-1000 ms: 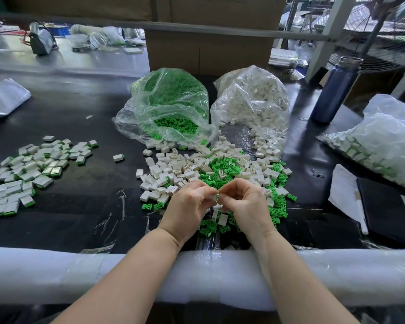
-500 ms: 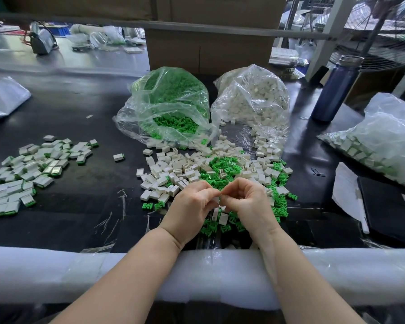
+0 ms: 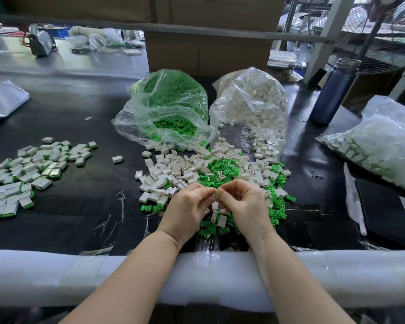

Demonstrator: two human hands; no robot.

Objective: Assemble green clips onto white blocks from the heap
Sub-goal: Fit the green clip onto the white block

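Both hands meet just above the near side of the heap (image 3: 211,169), close to the desk's front edge. The left hand (image 3: 187,210) and the right hand (image 3: 246,206) have their fingers curled inward, thumbs and forefingers tip to tip, pinching between them a small piece of which only a sliver of green clip (image 3: 216,195) shows; whether a white block is already in the grasp cannot be told, since the fingers hide it. The heap itself, loose white blocks mixed with green clips, lies on the black desk (image 3: 84,183) in the middle, spreading from under the hands back to the mouths of two clear plastic bags. The bag of green clips (image 3: 166,106) stands behind the heap to the left, touching the bag of white blocks (image 3: 250,101) beside it on the right, both spilling pieces forward. Toward the desk's left edge lies a flat scatter of finished pieces (image 3: 31,171), white with green ends, well apart from the heap, with one stray finished piece (image 3: 117,159) between the two. Near the right edge a further clear bag (image 3: 379,141) holds more white-and-green pieces, and a dark blue bottle (image 3: 332,90) stands upright toward the back right corner. A white foam pad (image 3: 80,274) runs along the front edge under both forearms.
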